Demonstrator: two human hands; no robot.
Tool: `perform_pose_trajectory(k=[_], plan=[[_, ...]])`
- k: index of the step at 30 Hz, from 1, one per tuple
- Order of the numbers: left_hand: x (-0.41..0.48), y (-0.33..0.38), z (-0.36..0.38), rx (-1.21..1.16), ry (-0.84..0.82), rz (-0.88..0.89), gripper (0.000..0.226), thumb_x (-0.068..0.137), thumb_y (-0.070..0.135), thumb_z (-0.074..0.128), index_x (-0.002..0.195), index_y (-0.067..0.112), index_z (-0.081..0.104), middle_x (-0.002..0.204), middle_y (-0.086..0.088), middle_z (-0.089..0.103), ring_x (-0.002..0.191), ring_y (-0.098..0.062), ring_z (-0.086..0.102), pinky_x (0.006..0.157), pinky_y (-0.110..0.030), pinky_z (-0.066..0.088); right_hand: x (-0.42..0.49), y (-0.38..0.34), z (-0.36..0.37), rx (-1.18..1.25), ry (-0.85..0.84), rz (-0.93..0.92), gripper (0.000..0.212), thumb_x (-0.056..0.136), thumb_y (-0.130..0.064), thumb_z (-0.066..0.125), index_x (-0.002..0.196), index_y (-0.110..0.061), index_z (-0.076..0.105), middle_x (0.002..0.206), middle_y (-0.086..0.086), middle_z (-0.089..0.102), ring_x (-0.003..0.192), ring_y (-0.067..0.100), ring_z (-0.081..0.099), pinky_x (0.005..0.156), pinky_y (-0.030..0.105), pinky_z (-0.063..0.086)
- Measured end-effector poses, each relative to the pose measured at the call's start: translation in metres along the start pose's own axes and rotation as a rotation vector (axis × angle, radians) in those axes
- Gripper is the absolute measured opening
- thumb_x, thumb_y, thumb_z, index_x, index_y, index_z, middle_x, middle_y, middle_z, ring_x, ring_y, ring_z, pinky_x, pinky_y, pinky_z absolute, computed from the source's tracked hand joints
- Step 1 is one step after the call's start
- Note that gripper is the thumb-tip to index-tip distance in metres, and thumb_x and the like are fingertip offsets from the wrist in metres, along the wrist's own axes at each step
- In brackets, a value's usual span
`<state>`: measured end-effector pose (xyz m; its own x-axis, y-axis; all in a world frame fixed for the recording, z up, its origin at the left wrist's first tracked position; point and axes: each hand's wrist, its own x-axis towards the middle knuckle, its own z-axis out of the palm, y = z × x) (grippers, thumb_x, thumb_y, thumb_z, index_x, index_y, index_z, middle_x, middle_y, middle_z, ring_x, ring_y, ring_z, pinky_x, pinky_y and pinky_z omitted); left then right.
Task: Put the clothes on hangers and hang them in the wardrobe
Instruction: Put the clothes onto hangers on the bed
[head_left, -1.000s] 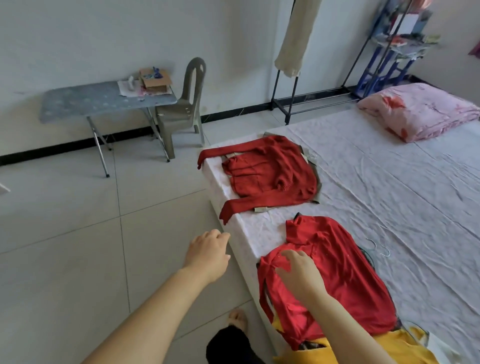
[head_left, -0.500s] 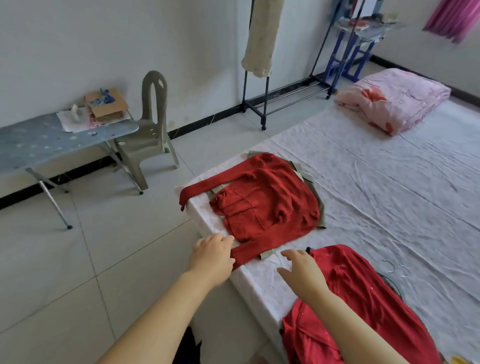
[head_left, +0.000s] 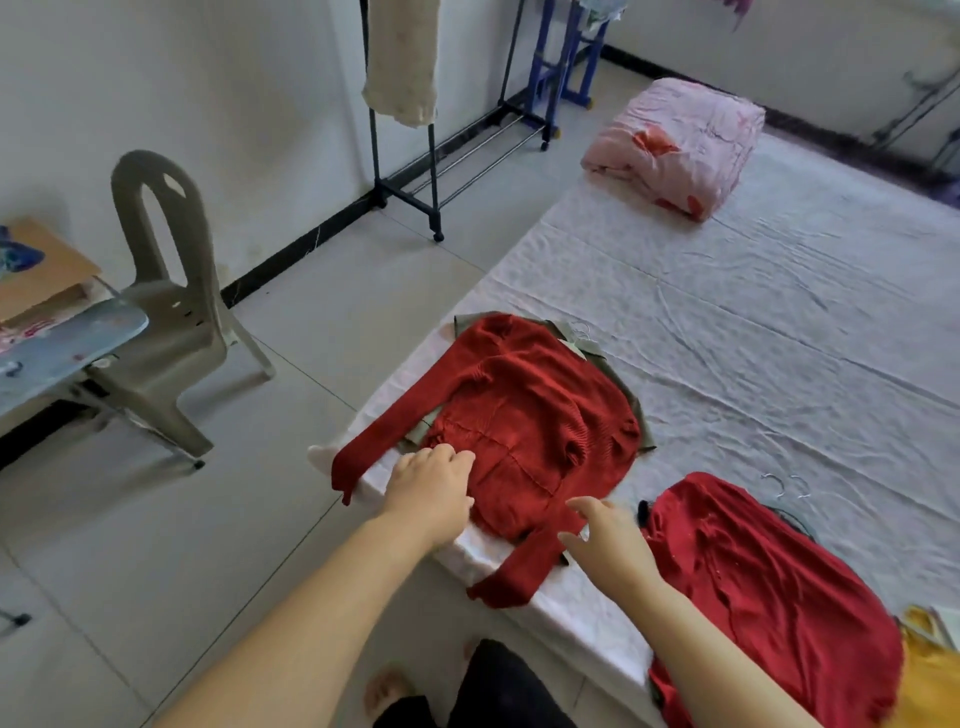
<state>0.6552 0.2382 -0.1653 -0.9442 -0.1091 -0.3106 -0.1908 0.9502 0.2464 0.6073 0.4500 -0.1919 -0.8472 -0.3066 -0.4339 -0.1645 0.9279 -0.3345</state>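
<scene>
On the near corner of the bed (head_left: 727, 338), a red knit sweater (head_left: 524, 415) lies spread flat on the pale sheet. One sleeve stretches out to the left past the mattress edge, and the other angles down across the front edge. It lies on top of an olive garment (head_left: 638, 415), of which only the edges show.

The person's left hand (head_left: 431, 488) rests on the sweater's lower left part. Its fingers are relaxed and lightly bent, with the tips on the knit, and it grips nothing. The right hand (head_left: 608, 540) is open with fingers spread, just beside the lower sleeve and holding nothing.

To the right lies a second red garment (head_left: 753, 587), smoother in fabric, with a yellow garment (head_left: 930, 670) at its far edge. Just beyond it on the sheet are thin curved shapes that seem to be wire hanger hooks (head_left: 784, 486), though they are too faint to be sure.

A folded pink quilt (head_left: 675, 145) sits at the far end of the bed. A black clothes rack (head_left: 431, 171) stands by the wall with a cream garment (head_left: 402, 67) hanging from it. A grey plastic chair (head_left: 166, 291) stands beside a blue ironing board (head_left: 62, 348).
</scene>
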Motion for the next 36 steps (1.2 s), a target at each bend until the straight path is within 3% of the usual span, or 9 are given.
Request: perform_pose_trajectory(k=[6, 15, 26, 36], plan=[[0.057, -0.020, -0.007, 0.007, -0.021, 0.087, 0.044, 0.091, 0.035, 0.049, 0.131, 0.019, 0.038, 0.128, -0.002, 0.046, 0.118, -0.022, 0.043, 0.102, -0.036, 0.028, 0.053, -0.013, -0.006, 0.046, 0.028, 0.073, 0.045, 0.087, -0.030, 0.061, 0.130, -0.021, 0.050, 0.124, 0.001, 0.052, 0.116, 0.018, 0.050, 0.095, 0.025, 0.038], [0.189, -0.043, -0.019, 0.075, -0.093, 0.147, 0.046, 0.090, 0.037, 0.050, 0.131, 0.021, 0.040, 0.124, 0.001, 0.049, 0.115, -0.021, 0.046, 0.098, -0.035, 0.033, 0.189, -0.018, -0.021, 0.147, 0.005, 0.156, 0.045, 0.086, -0.030, 0.062, 0.129, -0.019, 0.051, 0.124, 0.003, 0.052, 0.117, 0.020, 0.050, 0.097, 0.034, 0.042], [0.327, -0.037, 0.019, 0.010, -0.170, 0.219, 0.052, 0.089, 0.035, 0.052, 0.137, 0.021, 0.037, 0.127, 0.002, 0.048, 0.115, -0.019, 0.047, 0.097, -0.033, 0.034, 0.362, 0.035, -0.019, 0.144, -0.100, 0.313, 0.046, 0.087, -0.028, 0.059, 0.130, -0.016, 0.050, 0.129, 0.011, 0.050, 0.120, 0.028, 0.047, 0.101, 0.039, 0.040], [0.383, -0.044, 0.071, -0.053, -0.219, 0.234, 0.052, 0.090, 0.033, 0.052, 0.138, 0.020, 0.038, 0.123, 0.005, 0.049, 0.113, -0.016, 0.047, 0.098, -0.031, 0.033, 0.483, 0.087, 0.011, 0.155, 0.010, 0.378, 0.043, 0.091, -0.022, 0.052, 0.132, -0.012, 0.047, 0.130, 0.015, 0.050, 0.121, 0.034, 0.046, 0.098, 0.044, 0.041]])
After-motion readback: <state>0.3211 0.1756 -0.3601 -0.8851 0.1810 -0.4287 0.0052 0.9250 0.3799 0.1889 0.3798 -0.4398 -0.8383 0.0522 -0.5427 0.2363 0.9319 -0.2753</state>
